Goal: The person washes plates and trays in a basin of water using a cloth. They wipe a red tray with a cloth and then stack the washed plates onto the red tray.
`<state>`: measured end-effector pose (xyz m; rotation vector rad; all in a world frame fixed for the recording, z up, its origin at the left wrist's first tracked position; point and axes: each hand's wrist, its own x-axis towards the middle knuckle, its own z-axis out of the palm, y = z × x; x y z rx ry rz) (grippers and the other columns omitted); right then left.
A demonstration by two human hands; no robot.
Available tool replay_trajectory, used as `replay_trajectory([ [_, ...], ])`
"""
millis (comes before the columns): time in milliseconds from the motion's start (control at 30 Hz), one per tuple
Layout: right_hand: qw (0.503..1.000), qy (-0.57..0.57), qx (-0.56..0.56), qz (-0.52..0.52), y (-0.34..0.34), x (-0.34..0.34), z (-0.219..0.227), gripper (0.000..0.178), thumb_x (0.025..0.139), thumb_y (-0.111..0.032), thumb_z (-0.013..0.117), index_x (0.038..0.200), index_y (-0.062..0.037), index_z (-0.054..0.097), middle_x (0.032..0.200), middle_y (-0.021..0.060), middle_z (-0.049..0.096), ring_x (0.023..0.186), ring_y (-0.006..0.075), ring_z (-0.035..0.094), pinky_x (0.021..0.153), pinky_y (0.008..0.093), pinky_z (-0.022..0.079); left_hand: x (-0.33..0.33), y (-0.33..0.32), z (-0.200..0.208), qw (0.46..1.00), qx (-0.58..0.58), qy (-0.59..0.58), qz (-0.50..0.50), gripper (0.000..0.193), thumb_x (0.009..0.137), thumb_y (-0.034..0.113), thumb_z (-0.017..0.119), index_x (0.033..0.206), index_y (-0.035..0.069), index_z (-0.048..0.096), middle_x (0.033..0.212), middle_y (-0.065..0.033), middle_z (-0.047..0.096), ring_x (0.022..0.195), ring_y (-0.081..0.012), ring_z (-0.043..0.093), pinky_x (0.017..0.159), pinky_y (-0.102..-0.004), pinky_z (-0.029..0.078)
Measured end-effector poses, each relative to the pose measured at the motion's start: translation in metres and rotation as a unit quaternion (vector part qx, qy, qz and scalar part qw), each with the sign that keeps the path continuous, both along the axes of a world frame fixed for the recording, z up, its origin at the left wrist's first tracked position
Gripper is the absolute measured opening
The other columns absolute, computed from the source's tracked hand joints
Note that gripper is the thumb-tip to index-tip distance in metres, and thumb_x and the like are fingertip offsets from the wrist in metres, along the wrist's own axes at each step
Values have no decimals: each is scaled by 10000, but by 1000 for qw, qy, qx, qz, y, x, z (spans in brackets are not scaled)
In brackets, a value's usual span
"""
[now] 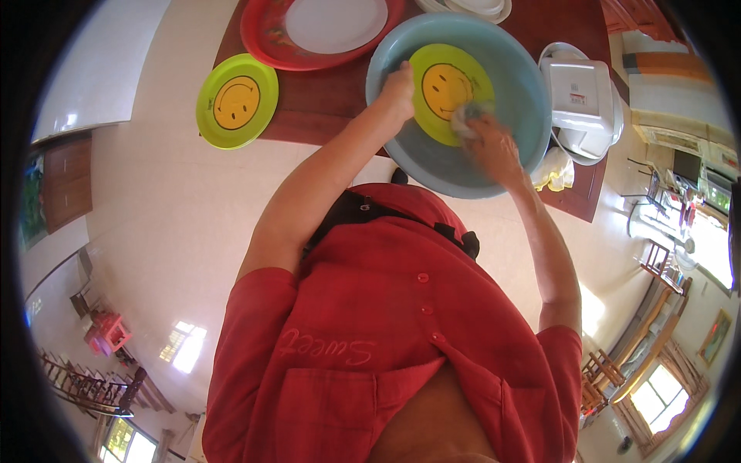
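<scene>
My left hand (399,96) is closed on the left edge of a lime-green plate (426,71) with a yellow smiley face. The plate is tilted inside a large blue-grey basin (525,100). In my right hand (494,148) is a greyish-white scrubber (465,120), pressed against the plate's lower right part. Motion blurs the scrubber and the fingertips, so its exact kind is hard to make out. A matching lime-green smiley plate (268,99) lies at the table's left edge, partly overhanging it.
Behind the left plate stands a red tray (266,48) holding a white plate (336,23). White plastic containers (579,92) are stacked right of the basin on the dark red table (309,116). A yellow-and-white cloth (557,170) lies near them. More white dishes (482,8) sit at the back.
</scene>
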<state>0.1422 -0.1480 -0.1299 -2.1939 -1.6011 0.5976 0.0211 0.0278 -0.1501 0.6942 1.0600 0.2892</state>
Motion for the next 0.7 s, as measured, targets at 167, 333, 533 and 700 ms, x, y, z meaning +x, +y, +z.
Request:
replay_trajectory([
  [167, 977, -214, 14, -4, 26, 41, -51, 446, 769, -140, 594, 1200, -78, 499, 1150, 173, 490, 977, 424, 482, 830, 478, 412, 13, 5, -35, 979, -127, -119, 101, 468, 982, 351, 278, 1243, -22, 387, 1201, -121, 493, 1044, -230, 509, 881, -373, 430],
  [333, 967, -223, 98, -67, 70, 34, -73, 450, 797, -188, 572, 1228, -90, 483, 1168, 173, 490, 1038, 382, 472, 852, 471, 385, 14, 7, -42, 973, -157, -143, 92, 446, 980, 341, 295, 1237, -11, 385, 1171, -114, 493, 1025, -233, 506, 882, -372, 430],
  [533, 952, -179, 228, 95, 97, 5, -45, 407, 753, -135, 580, 1159, -126, 557, 1141, 174, 522, 1003, 363, 518, 844, 460, 399, 15, 11, -53, 975, -153, -136, 91, 522, 963, 414, 292, 1276, 3, 369, 1244, -161, 450, 1108, -306, 479, 875, -478, 436],
  [700, 949, -86, 261, 155, 72, -13, -30, 435, 676, -14, 588, 1090, -142, 608, 1127, 173, 530, 997, 373, 519, 859, 449, 406, 14, 8, -40, 973, -142, -162, 87, 480, 976, 384, 267, 1238, 7, 406, 1230, -132, 481, 1103, -258, 486, 935, -416, 412],
])
